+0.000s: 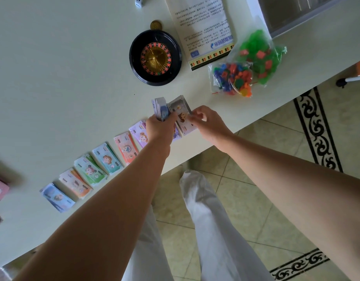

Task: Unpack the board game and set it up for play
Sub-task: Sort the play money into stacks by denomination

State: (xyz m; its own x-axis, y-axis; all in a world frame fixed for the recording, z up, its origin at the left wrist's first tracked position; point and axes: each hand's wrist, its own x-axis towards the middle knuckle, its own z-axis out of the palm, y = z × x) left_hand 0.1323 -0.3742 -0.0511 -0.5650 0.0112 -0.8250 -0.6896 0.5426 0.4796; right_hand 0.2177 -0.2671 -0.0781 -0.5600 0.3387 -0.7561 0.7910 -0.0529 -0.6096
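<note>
Just above the middle of the frame, the left hand (160,126) clasps a stack of play money (161,109) on edge, its fingers closed around the lower end so the notes fan upward. The right hand (205,123) pinches a single banknote (182,116) by its right edge between thumb and fingertips, the note lying across the gap between the hands and over a pile at the worktop's (63,78) near edge.

A row of sorted money piles (90,171) runs diagonally from lower left toward the hands, each a different colour. The sorting looks well advanced, with the held stack left to deal out.

The notes are thin paper: light, floppy, and likely to cling together or slide off one another. A firm squeeze across the short end keeps the stack from splaying, while peeling one sheet calls for a light thumb push at a corner. Loose piles would scatter at a brush of the forearm.

Above the hands sits a roulette wheel (155,57), rigid and easy to lift by its rim. To the upper right lie an instruction sheet (203,27) and two sealed bags of plastic pieces (248,65), which would crinkle and shift when gripped. A die (138,2) rests at the top edge.
</note>
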